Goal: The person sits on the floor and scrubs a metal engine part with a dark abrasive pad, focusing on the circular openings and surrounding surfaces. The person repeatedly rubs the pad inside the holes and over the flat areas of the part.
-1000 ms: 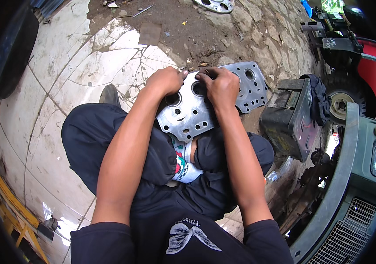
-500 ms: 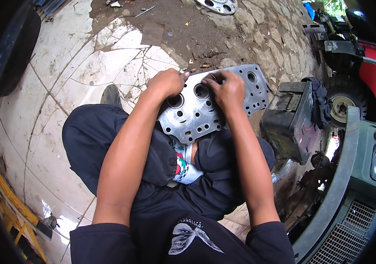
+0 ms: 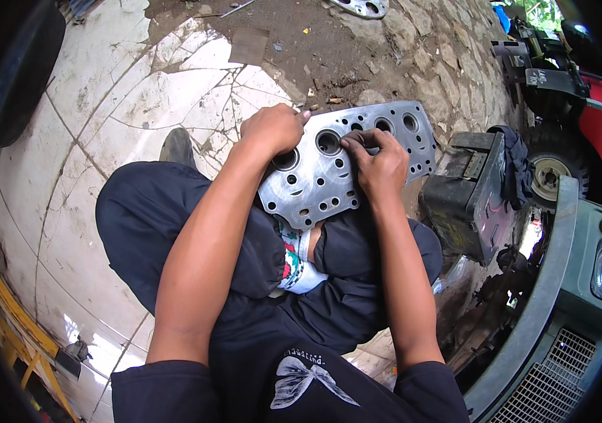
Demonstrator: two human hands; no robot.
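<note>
Metal plate [image 3: 329, 185], thick and pierced with round holes, lies tilted in front of the seated person, its near edge above the folded legs in dark trousers [image 3: 146, 233]. The legs probably bear part of its weight, bringing its face within easy reach; what lies beneath the far edge is hidden.

The left hand [image 3: 271, 132] is curled over the plate's upper left edge, thumb by the rim, most likely to steady it. Its fingers look bent, but I cannot tell whether they grip the underside.

The right hand [image 3: 384, 168] comes in from the other side, its fingers [image 3: 354, 144] bunched with tips close together beside one large hole. That suggests fine work, which a firm left hand would help; whether anything small is pinched there cannot be told.

To the right stands a dark box [image 3: 454, 211] with dark cloth [image 3: 511, 158] draped over its far side. Cracked floor tiles [image 3: 26, 233] spread out to the left.
</note>
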